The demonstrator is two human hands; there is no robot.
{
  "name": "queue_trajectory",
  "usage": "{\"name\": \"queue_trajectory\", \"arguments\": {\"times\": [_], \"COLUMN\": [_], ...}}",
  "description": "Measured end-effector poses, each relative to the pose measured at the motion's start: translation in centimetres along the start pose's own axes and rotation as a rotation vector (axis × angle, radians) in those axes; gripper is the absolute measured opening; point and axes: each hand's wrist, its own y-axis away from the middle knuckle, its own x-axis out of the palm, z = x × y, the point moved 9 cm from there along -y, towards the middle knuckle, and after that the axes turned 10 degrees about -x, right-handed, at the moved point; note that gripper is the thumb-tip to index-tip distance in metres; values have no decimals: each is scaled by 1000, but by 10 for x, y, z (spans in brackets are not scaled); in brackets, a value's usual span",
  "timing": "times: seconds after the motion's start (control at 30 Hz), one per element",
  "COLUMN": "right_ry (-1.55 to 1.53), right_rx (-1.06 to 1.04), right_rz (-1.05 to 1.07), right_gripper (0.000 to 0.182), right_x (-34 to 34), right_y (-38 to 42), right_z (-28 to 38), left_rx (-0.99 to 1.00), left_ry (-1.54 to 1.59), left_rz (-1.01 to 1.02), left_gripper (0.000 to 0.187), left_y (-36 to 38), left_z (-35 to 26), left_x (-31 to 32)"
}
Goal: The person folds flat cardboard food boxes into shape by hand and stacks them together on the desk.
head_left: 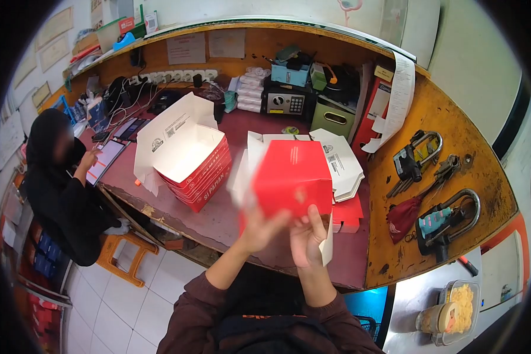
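Observation:
A red cardboard box (292, 176) with white flaps is held up in front of me, over the desk edge. My left hand (261, 229) grips it from below at its lower left. Beside it, my right hand (308, 237) holds the box's lower right, with a white flap hanging by the fingers. To the left stands a stack of nested open red-and-white boxes (190, 159). Behind the held box lies a pile of flat white box blanks (339, 159), with flat red ones (348, 212) below.
A person in black (59, 189) sits at the left, touching a tablet (105, 159). Padlocks with keys (436, 194) lie on the orange counter (395, 248) at right. A small safe (285, 101), a green box (331, 117) and cables line the back. Below right is a food container (457, 310).

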Motion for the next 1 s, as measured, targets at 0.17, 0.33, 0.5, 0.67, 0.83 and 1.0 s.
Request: {"name": "queue_trajectory", "arguments": {"times": [0.17,0.33,0.5,0.67,0.83,1.0], "right_ry": [266,394,131,274,1533,1629], "right_rx": [-291,-389,-122,-174,-487,-286], "right_rz": [-131,28,-50,28,362,1215], "right_gripper": [33,39,56,49,37,48], "right_x": [7,-3,-32,-2,-1,104], "right_y": [-3,-4,10,-6,-22,0], "right_z": [35,45,-18,9,16,-39], "left_rx": [-470,-277,-93,-487,109,-53], "left_ry": [1132,-22,68,-309,-1042,-629], "left_rz": [311,-107,-438,70,-266,-120], "left_gripper": [46,24,20,24,66,48], "left_y": [2,19,27,27,23,-8], "left_z": [31,22,8,11,-70,13], "left_x": [6,-20,-27,-11,-36,-95]}}
